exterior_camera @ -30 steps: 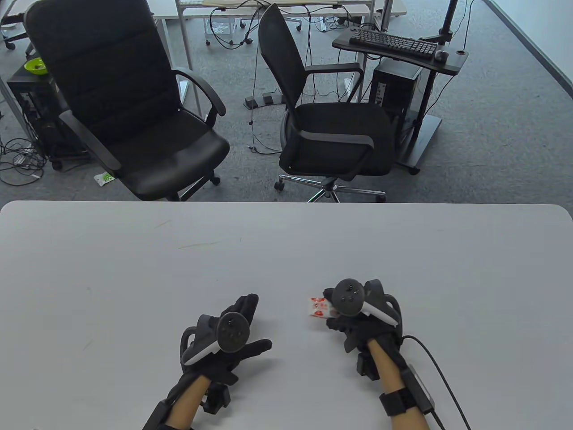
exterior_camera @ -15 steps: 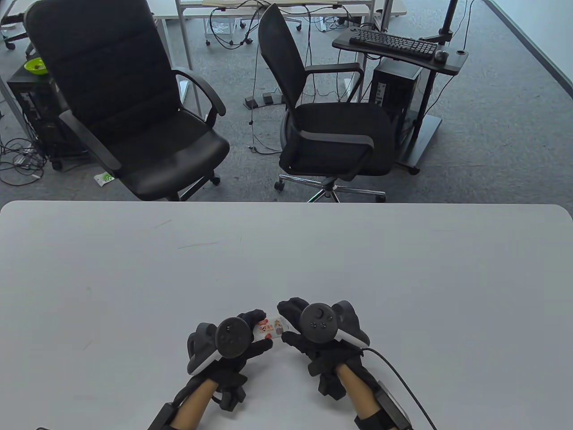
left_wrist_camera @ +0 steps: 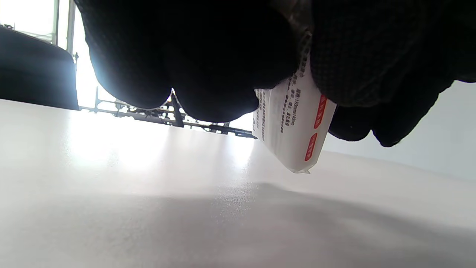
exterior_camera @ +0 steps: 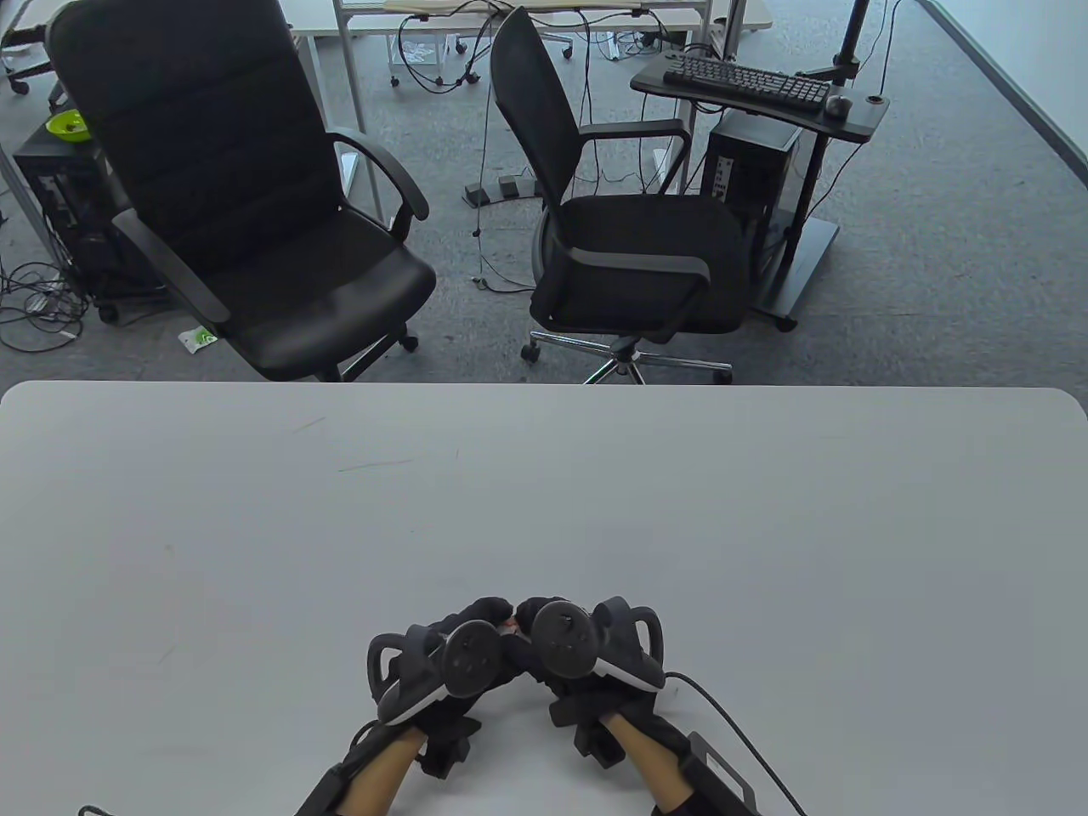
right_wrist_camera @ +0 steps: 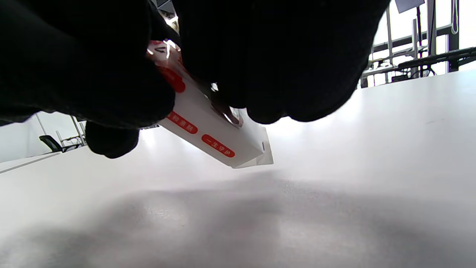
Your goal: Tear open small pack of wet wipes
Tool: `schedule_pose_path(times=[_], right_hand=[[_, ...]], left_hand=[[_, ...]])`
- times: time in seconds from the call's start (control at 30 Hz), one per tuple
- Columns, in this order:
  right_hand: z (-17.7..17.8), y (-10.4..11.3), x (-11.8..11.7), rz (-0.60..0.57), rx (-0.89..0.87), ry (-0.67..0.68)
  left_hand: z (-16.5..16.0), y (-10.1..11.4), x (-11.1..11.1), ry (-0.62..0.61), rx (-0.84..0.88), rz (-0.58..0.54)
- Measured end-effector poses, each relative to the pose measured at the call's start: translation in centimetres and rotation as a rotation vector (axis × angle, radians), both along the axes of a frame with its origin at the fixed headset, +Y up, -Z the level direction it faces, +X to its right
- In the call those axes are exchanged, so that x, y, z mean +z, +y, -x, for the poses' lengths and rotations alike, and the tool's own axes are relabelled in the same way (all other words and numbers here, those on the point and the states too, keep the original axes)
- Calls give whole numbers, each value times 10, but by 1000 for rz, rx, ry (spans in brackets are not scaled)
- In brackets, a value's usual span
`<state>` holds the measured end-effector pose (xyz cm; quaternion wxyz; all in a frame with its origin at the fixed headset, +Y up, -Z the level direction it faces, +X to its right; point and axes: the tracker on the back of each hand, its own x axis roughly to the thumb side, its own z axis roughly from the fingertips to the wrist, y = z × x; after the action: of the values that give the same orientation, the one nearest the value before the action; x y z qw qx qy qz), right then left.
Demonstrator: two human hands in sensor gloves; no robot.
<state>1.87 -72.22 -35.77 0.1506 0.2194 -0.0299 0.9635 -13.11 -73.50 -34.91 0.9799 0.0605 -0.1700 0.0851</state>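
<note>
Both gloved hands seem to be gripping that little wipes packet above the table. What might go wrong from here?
The wet wipes pack is pinched at its upper end by the left hand and the right hand, its lower end hanging free above the table.

1. Thick glove fingertips might slip off the smooth wrapper.
2. The hands hide the tear edge in the table view, so a misplaced pull is hard to notice.
3. A sudden rip could drop the pack.

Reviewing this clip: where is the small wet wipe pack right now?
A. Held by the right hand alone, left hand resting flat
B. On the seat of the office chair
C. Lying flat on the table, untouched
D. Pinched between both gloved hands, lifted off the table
D: in the wrist views the wet wipe pack hangs clear above the table, pinched by the left hand and right hand.
</note>
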Motion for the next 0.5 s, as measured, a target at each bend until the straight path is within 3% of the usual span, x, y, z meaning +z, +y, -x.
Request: schedule_pose_path(times=[0.5], right_hand=[[-26, -2, -14, 13, -112, -89]], left_hand=[[16, 0, -4, 27, 69, 66]])
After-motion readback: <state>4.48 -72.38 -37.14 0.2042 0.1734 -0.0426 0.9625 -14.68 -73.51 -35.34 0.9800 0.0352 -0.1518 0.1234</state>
